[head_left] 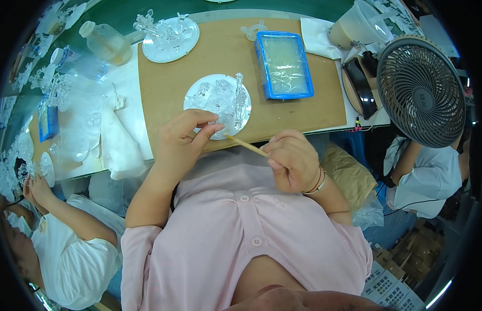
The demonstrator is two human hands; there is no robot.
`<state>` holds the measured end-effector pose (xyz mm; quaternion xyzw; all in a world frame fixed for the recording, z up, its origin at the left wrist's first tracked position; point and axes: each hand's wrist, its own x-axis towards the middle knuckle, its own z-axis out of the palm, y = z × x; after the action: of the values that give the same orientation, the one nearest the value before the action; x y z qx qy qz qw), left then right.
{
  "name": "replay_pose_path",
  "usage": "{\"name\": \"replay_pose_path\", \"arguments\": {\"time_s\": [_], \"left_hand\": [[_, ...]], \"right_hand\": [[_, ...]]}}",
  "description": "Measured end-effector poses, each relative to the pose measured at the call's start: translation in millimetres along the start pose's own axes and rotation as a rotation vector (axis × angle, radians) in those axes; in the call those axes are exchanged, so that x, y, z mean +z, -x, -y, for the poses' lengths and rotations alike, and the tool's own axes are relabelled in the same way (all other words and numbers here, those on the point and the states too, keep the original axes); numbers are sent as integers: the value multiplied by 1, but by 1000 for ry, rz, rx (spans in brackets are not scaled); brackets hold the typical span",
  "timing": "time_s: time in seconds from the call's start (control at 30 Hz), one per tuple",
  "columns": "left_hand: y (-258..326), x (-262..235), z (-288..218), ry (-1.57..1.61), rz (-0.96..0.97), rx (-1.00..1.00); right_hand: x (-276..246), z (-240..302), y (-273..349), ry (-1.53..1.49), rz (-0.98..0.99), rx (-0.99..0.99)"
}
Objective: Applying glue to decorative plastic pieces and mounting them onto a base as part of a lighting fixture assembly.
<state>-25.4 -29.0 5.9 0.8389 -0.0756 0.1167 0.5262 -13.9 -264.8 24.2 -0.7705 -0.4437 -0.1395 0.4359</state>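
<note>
My left hand (186, 136) is at the near edge of a round white plate (191, 92), thumb and forefinger pinched together. Whatever may be between those fingertips is too small to make out. My right hand (294, 161) grips a thin wooden stick (246, 145), its tip pointing left toward the left fingertips, a short gap away. Small clear plastic-looking pieces (212, 96) lie on the plate. A longer clear piece (239, 101) stretches along its right side.
Right of the plate lies a blue-rimmed box (285, 66) under clear film. A second white plate (171, 54) bears clear pieces. Bottles (106, 45), a white cloth (119, 145), a plastic cup (359, 26) and a black fan (422, 93) surround the brown board (166, 88). Co-workers sit on both sides.
</note>
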Motion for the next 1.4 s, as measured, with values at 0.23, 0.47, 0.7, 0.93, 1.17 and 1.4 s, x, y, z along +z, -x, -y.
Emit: {"name": "replay_pose_path", "arguments": {"time_s": [0.23, 0.47, 0.7, 0.93, 1.17, 1.4], "left_hand": [[-2, -6, -5, -67, 64, -34], [-4, -8, -8, -106, 96, -18], [-5, -8, -9, -98, 107, -68], [-14, -12, -10, -152, 85, 63], [-110, -40, -59, -159, 113, 70], [-300, -42, -17, -372, -90, 20]], "right_hand": [[-15, -15, 4, 66, -127, 126], [-14, -38, -8, 180, -245, 98], [-21, -27, 0, 113, -149, 46], [-47, -7, 5, -81, -145, 114], [-67, -7, 28, -94, -707, 102], [-69, -25, 39, 0, -768, 23]]}}
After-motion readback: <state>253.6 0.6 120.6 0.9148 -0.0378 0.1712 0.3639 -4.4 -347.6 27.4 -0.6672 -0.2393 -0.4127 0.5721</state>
